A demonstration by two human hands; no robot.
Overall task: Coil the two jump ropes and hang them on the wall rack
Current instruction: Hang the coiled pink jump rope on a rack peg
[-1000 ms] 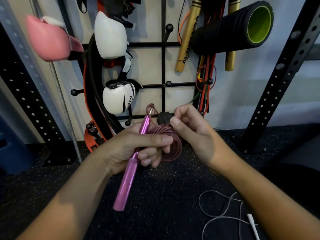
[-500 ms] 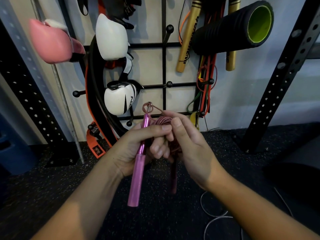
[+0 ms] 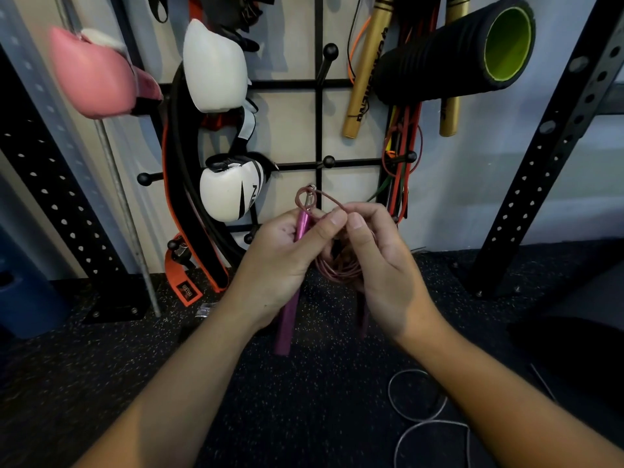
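My left hand (image 3: 280, 261) grips the pink jump rope's handle (image 3: 287, 324), which hangs almost straight down below the palm. The rope's thin pink cable (image 3: 337, 271) is bunched in several loops between both hands. My right hand (image 3: 378, 261) pinches a strand of that cable next to the left thumb, and a small loop rises to the swivel at the handle's top. The second handle shows dimly behind my right wrist. A white jump rope (image 3: 418, 407) lies in loose curls on the floor at the lower right. The black wall rack (image 3: 319, 130) is directly behind my hands.
The rack's pegs hold white boxing gloves (image 3: 216, 65), a pink glove (image 3: 91, 76), a black-and-orange belt (image 3: 175, 184), gold sticks (image 3: 366, 72), resistance bands (image 3: 400, 157) and a black foam roller (image 3: 452, 52). A bare peg (image 3: 328, 161) sticks out above my hands. Perforated black uprights (image 3: 547, 157) flank the rack.
The pink handle swung from slanting left to nearly vertical. Both hands rose slightly and drew together, and my right hand shifted from over the coil to pinching a strand beside the left thumb.
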